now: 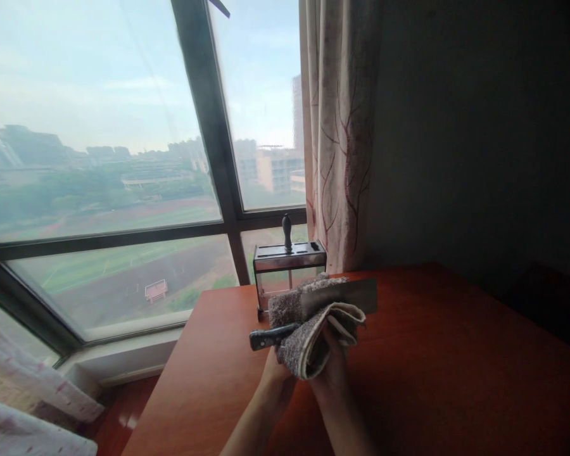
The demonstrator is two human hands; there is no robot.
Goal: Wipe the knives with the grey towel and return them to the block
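Over the table, both my hands are together at a cleaver and a thick grey-brown towel. The cleaver's broad blade (346,296) points right, and its dark riveted handle (266,337) sticks out to the left. The folded towel (301,348) wraps around part of the cleaver, with its pale lining showing at the fold. My left hand (279,367) is closed beneath the handle, its fingers mostly hidden behind the towel. My right hand (333,361) grips the towel from the right, below the blade, partly covered by the fold.
A metal-framed device with clear sides and an upright dark knob handle (287,235) stands on the reddish-brown table (209,354) behind my hands. Large windows (99,158) lie beyond the left table edge. A patterned curtain (342,139) hangs behind; another is at lower left.
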